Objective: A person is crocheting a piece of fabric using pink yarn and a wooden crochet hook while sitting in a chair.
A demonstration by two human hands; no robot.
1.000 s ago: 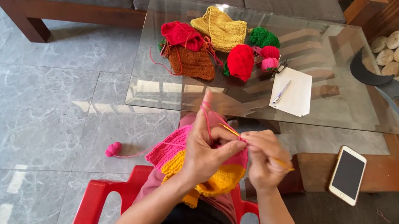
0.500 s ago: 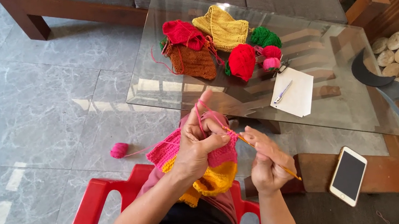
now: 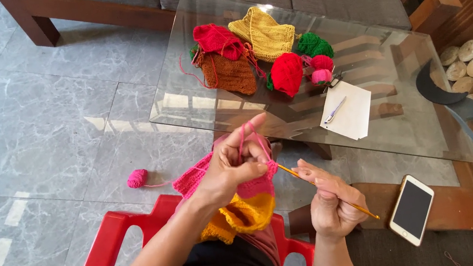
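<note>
Spanning the upper frame, a glass table (image 3: 412, 124) is taken as reference. Below its near edge, a red plastic chair (image 3: 109, 248) is seen. Just below the same edge, a pink-and-yellow crochet piece (image 3: 241, 205) is pinched in the left hand (image 3: 235, 165), pink yarn looped over a raised finger. Right of the piece, a yellow crochet hook (image 3: 322, 192) is gripped in the closed right hand (image 3: 329, 200), tip at the piece. Off the table's left edge, a pink yarn ball (image 3: 137, 178) lies on the floor.
</note>
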